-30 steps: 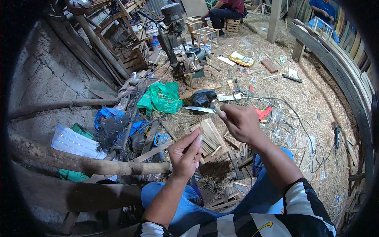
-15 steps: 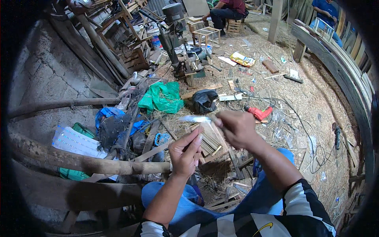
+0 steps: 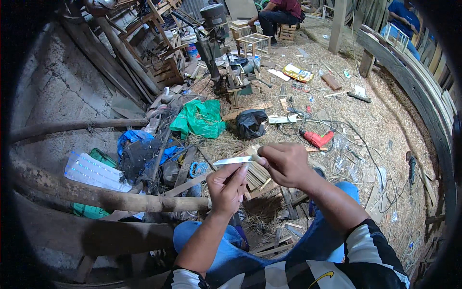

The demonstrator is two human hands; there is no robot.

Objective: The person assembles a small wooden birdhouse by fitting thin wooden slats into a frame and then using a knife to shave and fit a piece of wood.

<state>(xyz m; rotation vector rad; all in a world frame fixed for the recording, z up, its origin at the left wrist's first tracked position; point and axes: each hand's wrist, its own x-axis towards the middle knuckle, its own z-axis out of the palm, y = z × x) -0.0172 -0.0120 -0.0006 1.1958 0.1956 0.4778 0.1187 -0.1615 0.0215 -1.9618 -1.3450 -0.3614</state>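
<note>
My right hand is closed round the pale handle end of a knife. The knife's bright flat blade points left, just above my left fingertips. My left hand is raised with thumb and forefinger pinched together under the blade. Whatever is in that pinch is too thin and hidden to make out. Below and behind the hands lies a bundle of thin wooden strips, partly covered by my right hand.
A red power drill with its cord lies right of my hands. Ahead are a black plastic bag and a green one. A wooden pole crosses at left. A machine stands beyond; two people sit at the back.
My right hand has moved down and slightly nearer. The knife blade has lowered toward my left fingertips and tilted. My left hand has barely moved.
</note>
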